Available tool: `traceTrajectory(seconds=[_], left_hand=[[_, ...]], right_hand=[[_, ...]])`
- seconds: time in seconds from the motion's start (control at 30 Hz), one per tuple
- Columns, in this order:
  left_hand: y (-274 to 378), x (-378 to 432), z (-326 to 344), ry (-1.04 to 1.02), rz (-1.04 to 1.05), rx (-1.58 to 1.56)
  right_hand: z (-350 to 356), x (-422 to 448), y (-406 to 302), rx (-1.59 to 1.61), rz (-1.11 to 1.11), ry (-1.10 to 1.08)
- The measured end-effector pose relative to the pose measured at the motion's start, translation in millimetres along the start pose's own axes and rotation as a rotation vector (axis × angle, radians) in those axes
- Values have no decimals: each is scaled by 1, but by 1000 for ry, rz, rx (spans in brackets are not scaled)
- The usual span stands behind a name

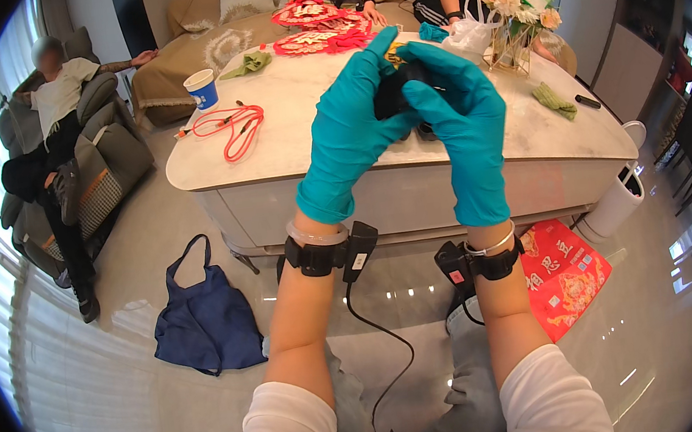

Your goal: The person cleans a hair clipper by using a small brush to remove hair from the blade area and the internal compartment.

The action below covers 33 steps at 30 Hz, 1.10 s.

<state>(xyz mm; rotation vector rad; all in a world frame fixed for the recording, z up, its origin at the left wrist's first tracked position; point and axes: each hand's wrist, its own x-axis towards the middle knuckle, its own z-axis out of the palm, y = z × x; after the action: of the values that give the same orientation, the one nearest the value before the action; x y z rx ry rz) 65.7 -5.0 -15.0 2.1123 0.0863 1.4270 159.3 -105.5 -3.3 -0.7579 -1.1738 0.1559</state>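
Note:
Both my hands wear teal rubber gloves and are raised over the near side of a marble-topped coffee table. Between them is a dark object, largely covered by the fingers; its kind cannot be told. My left hand wraps its left side, and my right hand curls over its right side. A small yellow-and-black piece shows between the fingertips. Looped red charging cables lie left of my hands. Farther left stands a blue-and-white paper cup beside a crumpled green cloth.
Red festive decorations lie at the table's far side near two people. A flower vase, white plastic bag and green cloth are right. A navy tote bag and red bag lie on the floor.

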Motion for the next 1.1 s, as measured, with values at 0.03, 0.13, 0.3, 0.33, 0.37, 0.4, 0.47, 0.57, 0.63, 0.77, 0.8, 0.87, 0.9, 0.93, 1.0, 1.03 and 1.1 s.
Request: traceTrajectory(seconds=[0.03, 0.13, 0.3, 0.33, 0.37, 0.4, 0.47, 0.57, 0.63, 0.77, 0.8, 0.87, 0.9, 0.93, 1.0, 1.03, 1.1], left_hand=[[0, 1, 0, -7, 30, 56], [-5, 3, 4, 11, -22, 301], [-13, -2, -1, -86, -144, 408], [-11, -3, -1, -64, -170, 332], [-11, -2, 0, -83, -176, 316], [-10, -2, 0, -105, -186, 301], [-10, -3, 2, -110, -211, 264], [-9, -5, 1, -116, -233, 277], [1, -2, -3, -186, -351, 214], [-3, -7, -4, -177, -300, 268], [-5, -6, -3, -181, -293, 263], [-6, -5, -2, -190, -280, 255], [-5, -5, -2, -206, -283, 253], [-2, -5, -1, -221, -286, 251], [-1, -5, -1, -234, -265, 251], [-2, -6, -1, -232, -243, 253], [-3, -7, -3, -234, -208, 305]], right_hand=[[-1, 1, 0, 33, -26, 12], [-11, 7, 6, -48, -156, 95], [-10, 11, 1, 90, 9, -25], [-13, 11, 2, 115, 28, -31], [-15, 12, 3, 138, 48, -38], [-18, 11, 5, 117, 61, -28], [-21, 13, 5, 152, 47, -42], [-20, 14, 6, 143, 51, -48], [-20, 15, 5, 129, 59, -43], [-22, 14, 6, 139, 77, -43], [-23, 15, 4, 135, 82, -47], [-26, 16, 2, 182, 86, -77], [-28, 15, 4, 163, 99, -80], [-30, 15, 5, 144, 108, -84], [-35, 17, 5, 79, 131, -90], [-37, 19, 6, 33, 148, -91], [-36, 19, 5, 49, 157, -115]])
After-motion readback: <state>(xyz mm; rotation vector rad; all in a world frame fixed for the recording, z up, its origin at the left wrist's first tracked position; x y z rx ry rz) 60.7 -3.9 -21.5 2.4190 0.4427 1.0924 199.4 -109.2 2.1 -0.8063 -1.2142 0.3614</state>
